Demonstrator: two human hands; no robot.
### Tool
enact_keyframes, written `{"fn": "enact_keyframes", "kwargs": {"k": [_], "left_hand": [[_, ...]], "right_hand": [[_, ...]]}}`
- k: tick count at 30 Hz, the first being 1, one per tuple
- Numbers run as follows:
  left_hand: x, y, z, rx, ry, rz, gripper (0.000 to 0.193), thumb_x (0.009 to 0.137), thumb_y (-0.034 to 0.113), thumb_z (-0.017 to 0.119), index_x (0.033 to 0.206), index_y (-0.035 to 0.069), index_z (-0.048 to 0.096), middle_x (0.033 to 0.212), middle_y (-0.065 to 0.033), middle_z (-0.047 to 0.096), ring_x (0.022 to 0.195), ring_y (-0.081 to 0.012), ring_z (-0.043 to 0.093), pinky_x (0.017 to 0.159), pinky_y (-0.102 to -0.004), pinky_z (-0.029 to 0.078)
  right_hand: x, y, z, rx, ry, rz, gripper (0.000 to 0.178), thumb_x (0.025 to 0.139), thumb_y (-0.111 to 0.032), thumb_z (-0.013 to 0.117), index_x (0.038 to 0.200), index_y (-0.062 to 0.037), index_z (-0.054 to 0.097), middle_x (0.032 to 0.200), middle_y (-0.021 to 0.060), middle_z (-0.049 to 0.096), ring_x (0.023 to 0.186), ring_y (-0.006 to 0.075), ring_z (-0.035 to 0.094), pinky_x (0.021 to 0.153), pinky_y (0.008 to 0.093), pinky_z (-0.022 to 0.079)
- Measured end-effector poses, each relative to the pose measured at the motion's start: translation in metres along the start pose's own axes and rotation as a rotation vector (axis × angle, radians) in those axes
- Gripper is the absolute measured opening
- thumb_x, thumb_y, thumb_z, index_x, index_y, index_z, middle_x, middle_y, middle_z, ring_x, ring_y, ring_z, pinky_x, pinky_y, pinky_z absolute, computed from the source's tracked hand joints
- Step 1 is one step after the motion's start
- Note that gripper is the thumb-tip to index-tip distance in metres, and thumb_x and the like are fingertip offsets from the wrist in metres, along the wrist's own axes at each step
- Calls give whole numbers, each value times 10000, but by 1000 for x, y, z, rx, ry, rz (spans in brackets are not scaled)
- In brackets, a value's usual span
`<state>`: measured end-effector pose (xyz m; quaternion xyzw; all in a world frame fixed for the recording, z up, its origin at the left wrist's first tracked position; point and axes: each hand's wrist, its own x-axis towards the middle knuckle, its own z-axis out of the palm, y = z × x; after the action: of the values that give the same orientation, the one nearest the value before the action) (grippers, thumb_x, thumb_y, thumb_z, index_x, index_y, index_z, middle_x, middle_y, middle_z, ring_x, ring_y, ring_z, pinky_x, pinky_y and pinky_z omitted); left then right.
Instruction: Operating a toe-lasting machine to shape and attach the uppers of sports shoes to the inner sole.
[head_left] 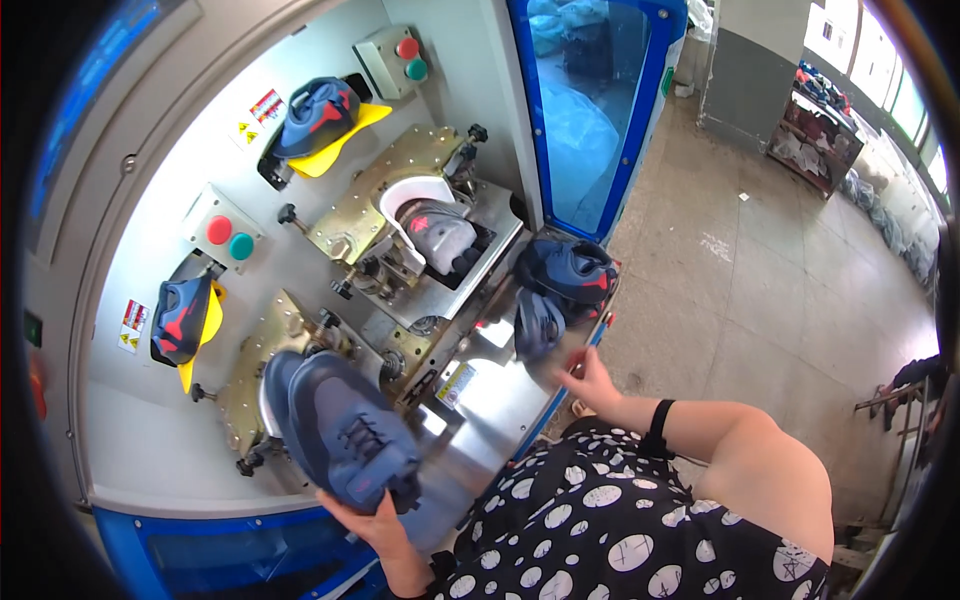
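Observation:
My left hand is closed around the heel end of a dark blue lace-up shoe upper. Its toe points away from me, over the nearer press station of the machine. A second rounded edge beside the toe may belong to another upper. At the right end of the metal ledge, my right hand has its fingers bent and apart, slightly blurred. It is closest to a small blue upper, and I see nothing clearly gripped. Behind that lies another blue upper with red marks.
Two blue-and-red uppers sit on yellow-edged forms on the back wall. Red and green buttons are beside them. The farther press station holds a grey upper in a white clamp. A blue-framed door stands at right.

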<state>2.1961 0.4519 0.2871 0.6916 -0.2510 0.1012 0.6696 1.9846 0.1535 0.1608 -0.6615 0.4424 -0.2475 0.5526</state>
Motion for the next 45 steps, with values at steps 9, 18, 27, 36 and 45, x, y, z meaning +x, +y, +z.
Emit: {"fn": "enact_keyframes", "kwargs": {"k": [9,18,27,36,45], "left_hand": [[-27,-66,108,-535,-662,-766,803,691,-18,759,1376,88,353,1253,-59,526,1157,-204,525,980,-352,436],[16,28,153,-578,-612,-928,793,790,236,736,1435,73,303,1378,-156,468,1216,-295,523,1022,-428,433],[13,14,231,-706,-977,-633,728,792,248,735,1382,53,355,1355,-133,479,1249,-260,489,1046,-399,403],[-10,-50,266,-801,-654,-1291,579,875,400,614,1345,95,470,1354,-114,512,1245,-293,491,1059,-481,377],[-44,-84,206,-725,-413,-1370,843,631,542,732,1358,220,451,1359,-80,498,1240,-330,468,1003,-519,382]], "right_hand": [[36,-33,-14,-177,-248,-276,930,686,-187,808,1445,-162,271,1005,141,553,825,258,594,754,360,508],[8,-127,-88,-251,-161,-351,830,693,-235,814,1384,-174,359,726,96,606,595,273,611,574,366,483],[85,-137,-132,450,-245,160,705,918,-158,585,1452,25,164,853,115,704,663,165,661,602,259,519],[153,-9,-172,89,94,88,498,960,-447,437,1017,-11,670,917,171,689,842,337,648,764,391,494],[180,-27,-128,-344,-321,368,842,853,-689,460,1199,69,581,1194,256,599,1180,336,547,982,364,418]]}}
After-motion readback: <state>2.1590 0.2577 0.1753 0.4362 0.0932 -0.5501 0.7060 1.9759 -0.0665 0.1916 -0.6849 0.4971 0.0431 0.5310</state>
